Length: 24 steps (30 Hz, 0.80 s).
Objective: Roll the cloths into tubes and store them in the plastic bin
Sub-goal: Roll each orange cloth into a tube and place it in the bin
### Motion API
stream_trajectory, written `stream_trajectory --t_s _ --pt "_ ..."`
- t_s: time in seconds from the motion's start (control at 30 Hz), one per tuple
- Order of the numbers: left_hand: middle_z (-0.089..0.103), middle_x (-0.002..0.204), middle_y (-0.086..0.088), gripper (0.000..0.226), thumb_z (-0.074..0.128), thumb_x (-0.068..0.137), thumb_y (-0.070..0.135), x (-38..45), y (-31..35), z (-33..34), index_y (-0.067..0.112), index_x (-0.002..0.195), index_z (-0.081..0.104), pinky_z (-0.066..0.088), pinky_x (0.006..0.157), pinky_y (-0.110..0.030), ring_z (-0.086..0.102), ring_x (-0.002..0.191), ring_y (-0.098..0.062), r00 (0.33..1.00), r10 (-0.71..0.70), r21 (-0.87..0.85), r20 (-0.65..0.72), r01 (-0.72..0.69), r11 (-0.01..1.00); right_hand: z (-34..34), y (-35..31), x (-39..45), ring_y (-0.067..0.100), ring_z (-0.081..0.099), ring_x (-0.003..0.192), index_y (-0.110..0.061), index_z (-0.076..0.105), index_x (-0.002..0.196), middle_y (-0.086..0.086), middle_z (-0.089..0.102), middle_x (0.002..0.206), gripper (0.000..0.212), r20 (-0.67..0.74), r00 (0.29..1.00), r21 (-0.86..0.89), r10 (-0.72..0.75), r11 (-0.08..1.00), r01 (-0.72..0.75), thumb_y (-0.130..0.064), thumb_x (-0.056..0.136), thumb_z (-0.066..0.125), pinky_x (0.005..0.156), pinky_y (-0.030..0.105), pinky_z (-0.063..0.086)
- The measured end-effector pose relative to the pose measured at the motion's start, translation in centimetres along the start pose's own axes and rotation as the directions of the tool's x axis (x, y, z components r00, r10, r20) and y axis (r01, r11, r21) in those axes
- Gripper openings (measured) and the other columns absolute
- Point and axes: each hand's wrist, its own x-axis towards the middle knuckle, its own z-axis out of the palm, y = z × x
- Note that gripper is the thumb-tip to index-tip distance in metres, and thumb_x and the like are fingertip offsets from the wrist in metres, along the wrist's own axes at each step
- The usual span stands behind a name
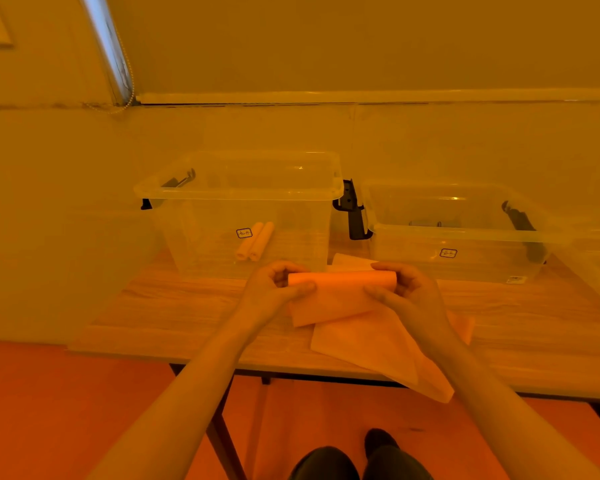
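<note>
Head view: wood-grain surface, right edge cut off. Clear plastic bin, upper centre, holds two rolled tubes. Soft orange cloth, half-rolled at centre frame; left hand and right hand pinch its ends, fingertips partly hidden.

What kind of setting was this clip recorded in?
Probably an ordinary indoor room used as a makeshift workstation: a wood-grain table pushed against a plain wall, a window blind with a bead chain above, and two clear plastic bins with black latches.
</note>
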Motion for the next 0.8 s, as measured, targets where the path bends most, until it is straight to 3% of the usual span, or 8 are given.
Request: stream_trajectory --t_s 0.2,0.33,0.43,0.6,0.8 --pt "0.064 0.103 0.006 0.019 0.071 0.08 0.017 -0.1 0.09 0.03 0.028 0.092 0.062 0.053 0.077 -0.025 0.06 0.098 -0.011 0.999 0.005 0.01 0.039 -0.006 1.0 -0.03 0.3 0.23 0.009 0.062 0.097 -0.025 0.064 0.097 -0.004 0.064 0.107 0.029 -0.016 1.0 -0.04 -0.005 0.999 0.004 -0.01 0.075 0.075 0.072 0.02 0.056" --pt "0.06 0.112 0.007 0.03 0.071 0.079 0.01 -0.24 0.0 -0.03 0.033 0.095 0.062 0.053 0.076 -0.024 0.057 0.104 -0.009 0.995 0.037 -0.01 0.09 -0.036 0.999 0.05 0.54 0.32 0.014 0.064 0.093 -0.019 0.066 0.094 0.004 0.065 0.104 0.022 -0.023 1.0 -0.058 0.008 0.998 -0.009 -0.015 0.075 0.076 0.071 0.024 0.057" --pt "0.061 0.111 0.007 0.026 0.069 0.081 0.012 -0.33 0.06 -0.06 0.033 0.095 0.063 0.053 0.078 -0.025 0.058 0.103 -0.01 0.996 0.043 -0.028 0.083 -0.04 0.999 -0.01 0.63 0.2 0.008 0.064 0.089 -0.019 0.067 0.094 0.001 0.066 0.102 0.021 -0.011 1.0 -0.066 -0.004 0.998 0.003 -0.013 0.076 0.075 0.069 0.021 0.056" --pt "0.061 0.109 0.008 0.016 0.061 0.088 0.021 -0.46 0.07 -0.02 0.034 0.098 0.063 0.051 0.078 -0.025 0.057 0.101 -0.012 0.998 0.03 0.005 0.062 -0.03 1.0 -0.14 0.36 -0.06 0.0 0.061 0.099 -0.018 0.07 0.103 -0.01 0.066 0.109 0.029 0.064 0.997 -0.065 -0.036 0.997 0.04 -0.008 0.076 0.075 0.078 0.021 0.055" --pt "0.058 0.113 0.011 0.025 0.069 0.082 0.017 -0.52 0.01 0.0 0.037 0.097 0.063 0.053 0.083 -0.029 0.054 0.106 -0.01 0.994 0.044 0.017 0.1 -0.046 0.999 0.21 -0.06 0.03 -0.011 0.058 0.088 -0.018 0.07 0.099 -0.016 0.063 0.099 0.019 0.034 0.998 -0.142 -0.06 0.988 0.064 -0.012 0.081 0.071 0.066 0.009 0.049"
